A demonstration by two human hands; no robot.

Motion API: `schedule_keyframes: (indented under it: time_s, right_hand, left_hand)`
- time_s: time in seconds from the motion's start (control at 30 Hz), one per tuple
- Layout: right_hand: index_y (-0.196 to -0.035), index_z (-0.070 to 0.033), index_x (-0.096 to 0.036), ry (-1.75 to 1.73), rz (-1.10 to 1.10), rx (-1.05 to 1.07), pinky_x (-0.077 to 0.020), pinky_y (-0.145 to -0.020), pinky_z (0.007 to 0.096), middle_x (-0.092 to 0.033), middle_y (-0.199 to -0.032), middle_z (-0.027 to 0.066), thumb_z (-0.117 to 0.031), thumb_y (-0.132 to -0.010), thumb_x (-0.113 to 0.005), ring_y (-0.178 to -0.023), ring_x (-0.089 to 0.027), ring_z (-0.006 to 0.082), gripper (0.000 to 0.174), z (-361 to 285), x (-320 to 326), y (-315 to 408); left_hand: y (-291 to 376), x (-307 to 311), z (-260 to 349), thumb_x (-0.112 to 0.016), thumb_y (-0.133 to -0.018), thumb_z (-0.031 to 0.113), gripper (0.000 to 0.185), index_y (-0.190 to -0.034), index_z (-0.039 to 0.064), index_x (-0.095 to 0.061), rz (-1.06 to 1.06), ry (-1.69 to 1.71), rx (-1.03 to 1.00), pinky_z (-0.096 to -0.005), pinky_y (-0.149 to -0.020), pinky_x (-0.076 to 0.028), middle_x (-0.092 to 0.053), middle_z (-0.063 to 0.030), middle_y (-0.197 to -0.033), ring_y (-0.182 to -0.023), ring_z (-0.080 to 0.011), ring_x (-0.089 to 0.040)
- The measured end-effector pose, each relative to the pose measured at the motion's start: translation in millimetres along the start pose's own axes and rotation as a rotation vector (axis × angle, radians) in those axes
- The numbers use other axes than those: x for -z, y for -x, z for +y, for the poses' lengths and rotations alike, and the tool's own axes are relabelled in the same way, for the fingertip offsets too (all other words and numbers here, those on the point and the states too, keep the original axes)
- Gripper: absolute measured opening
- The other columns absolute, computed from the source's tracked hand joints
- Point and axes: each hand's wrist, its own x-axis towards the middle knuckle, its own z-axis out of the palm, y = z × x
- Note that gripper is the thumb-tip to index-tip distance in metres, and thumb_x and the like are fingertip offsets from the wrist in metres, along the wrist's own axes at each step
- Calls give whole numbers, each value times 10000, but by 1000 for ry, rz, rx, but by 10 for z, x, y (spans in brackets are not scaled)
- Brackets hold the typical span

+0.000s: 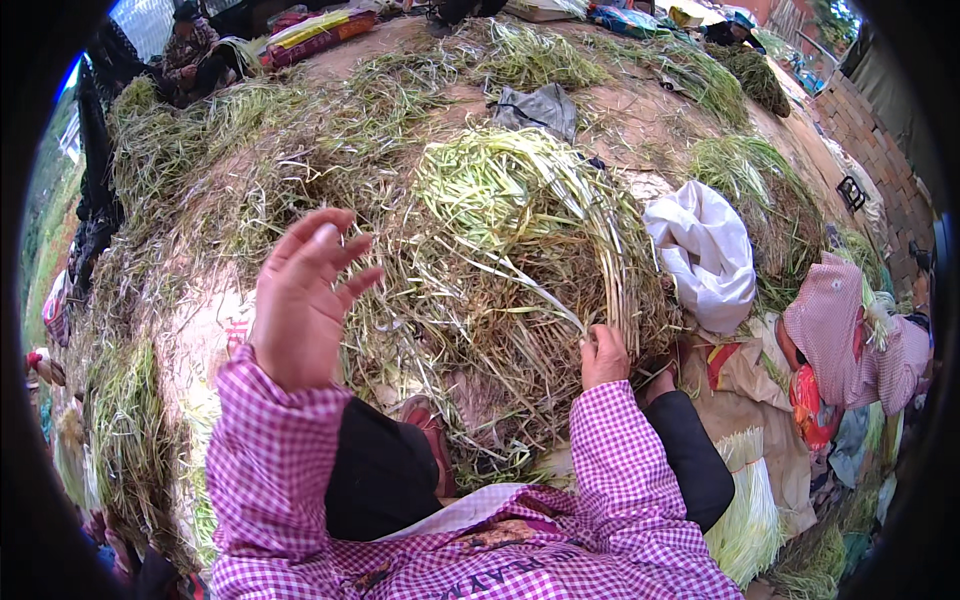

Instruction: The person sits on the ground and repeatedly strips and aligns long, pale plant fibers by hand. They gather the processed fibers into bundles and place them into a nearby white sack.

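Note:
My left hand is raised over the ground at the left, fingers spread and slightly bent, with no plant stalk plainly in it. Lower and to the right, my right hand pinches the end of a pale plant stalk that runs up and left across the pile. A heap of long green and dry brown stalks lies in front of me between my feet. Its paler, yellow-green stalks curve over the far side and down towards my right hand. What my right palm covers is hidden.
A white woven sack stands right of the heap, and a grey cloth lies beyond it. Trimmed pale stalks lie in a bundle at lower right. More plant heaps surround me. People sit at the far left and far right.

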Motion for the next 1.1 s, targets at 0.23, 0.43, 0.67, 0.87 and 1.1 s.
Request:
schedule_keyframes:
  time_s: [0.23,0.43,0.67,0.87,1.1]
  right_hand:
    - [-963,-34,-508,293,-168,-92,-446,-782,380,-592,-963,131,-111,-779,-598,-924,-551,267,218,128,-171,-277]
    - [-903,-13,-490,-631,-242,-517,-358,-351,271,-558,-721,85,-19,-791,-509,-447,-496,124,114,227,124,-255]
    - [-953,-64,-506,-1273,-180,-523,-217,-279,210,-369,-514,-20,-411,-907,-413,-339,-298,57,362,110,624,-83]
    - [-1009,-24,-525,-1391,-94,-542,-278,-320,237,-353,-493,-14,-400,-911,-410,-370,-322,83,405,93,666,13]
    - [-883,-55,-561,-1433,-139,-354,-425,-406,215,-611,-696,45,-92,-847,-517,-539,-570,109,67,-279,215,524]
  left_hand:
    - [786,-301,-1076,-541,-830,30,141,-963,-8,-569,-89,159,490,-294,-647,-538,-621,-104,-922,-787,-182,-625]
    - [812,-242,-1350,-565,-817,53,129,-939,13,-566,-78,16,553,-284,-598,-530,-630,-102,-884,-722,-179,-634]
    - [795,-283,-1504,-559,-823,72,118,-928,17,-566,-142,-85,534,-254,-572,-513,-626,-79,-858,-687,-146,-617]
    - [751,-353,-1592,-557,-829,89,140,-941,7,-558,-134,-129,561,-257,-547,-506,-622,-81,-839,-675,-135,-605]
    - [601,-587,-1680,-586,-826,106,250,-1043,-11,-546,5,-152,491,-241,-553,-501,-630,-80,-895,-700,-125,-593]
